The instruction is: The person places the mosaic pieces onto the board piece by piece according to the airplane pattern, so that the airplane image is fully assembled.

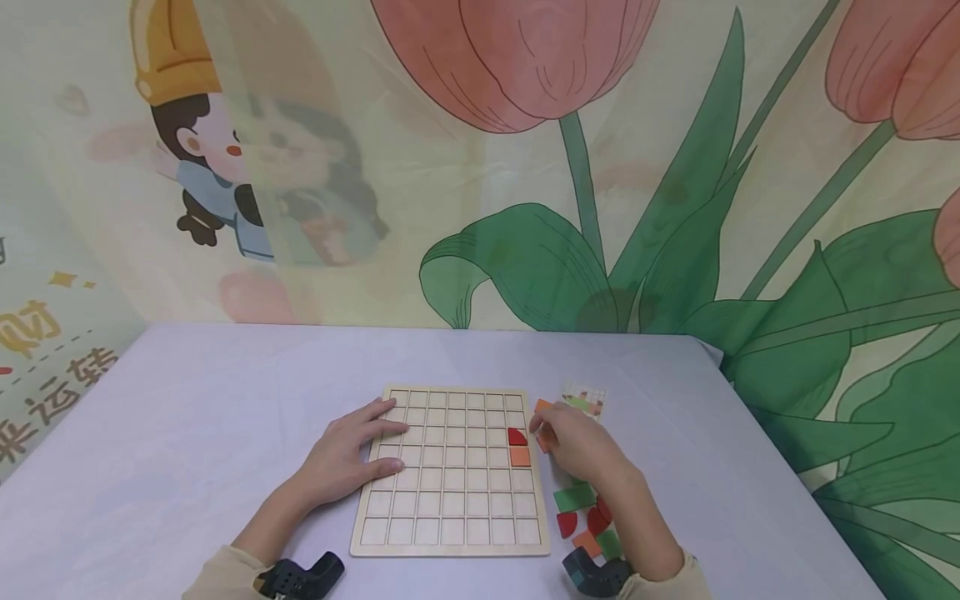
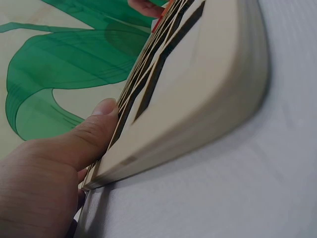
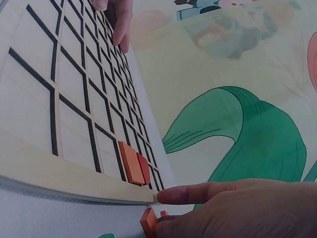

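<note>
A wooden grid board (image 1: 455,504) lies on the table. My left hand (image 1: 341,458) rests along its left edge, fingers and thumb stretched over the rim; in the left wrist view the thumb (image 2: 91,131) lies on the border. An orange square (image 1: 519,457) and a red quarter-round piece (image 1: 516,437) sit in the right column of cells. Beyond the right edge, my right hand (image 1: 581,442) reaches down at loose orange pieces (image 1: 543,405). In the right wrist view one fingertip meets the board's border and another touches an orange block (image 3: 148,221); I cannot tell whether it is pinched.
Near my right forearm lie several loose pieces, among them a green block (image 1: 574,497), a red piece (image 1: 567,524) and an orange piece (image 1: 587,543). A small printed card (image 1: 585,400) lies behind my right hand. A white cloth (image 1: 225,400) covers the table, with a tulip-printed backdrop (image 1: 517,275) behind.
</note>
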The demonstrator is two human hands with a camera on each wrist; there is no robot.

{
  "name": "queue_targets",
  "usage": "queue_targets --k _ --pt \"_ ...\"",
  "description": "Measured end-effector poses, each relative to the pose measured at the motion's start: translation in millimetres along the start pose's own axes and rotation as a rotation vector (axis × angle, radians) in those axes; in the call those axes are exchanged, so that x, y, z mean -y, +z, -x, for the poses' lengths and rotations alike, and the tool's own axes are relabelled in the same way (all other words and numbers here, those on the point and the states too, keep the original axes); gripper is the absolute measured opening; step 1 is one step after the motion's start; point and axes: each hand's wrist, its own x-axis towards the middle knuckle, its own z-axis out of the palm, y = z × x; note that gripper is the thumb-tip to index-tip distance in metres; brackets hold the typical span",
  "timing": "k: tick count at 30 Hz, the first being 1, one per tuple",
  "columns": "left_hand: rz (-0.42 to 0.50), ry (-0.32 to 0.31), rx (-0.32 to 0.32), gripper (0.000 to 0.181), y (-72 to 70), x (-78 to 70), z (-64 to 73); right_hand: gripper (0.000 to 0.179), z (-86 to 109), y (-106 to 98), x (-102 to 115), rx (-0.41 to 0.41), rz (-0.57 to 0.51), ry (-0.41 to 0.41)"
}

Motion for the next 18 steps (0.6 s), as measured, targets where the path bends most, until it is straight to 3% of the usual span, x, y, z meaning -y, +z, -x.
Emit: queue_targets --k 18 --pt "-0.005 -0.007 0.018 0.05 -1.4 -2.3 0.0 0.017 -2.0 1.9 -0.3 0.003 -0.03 -0.02"
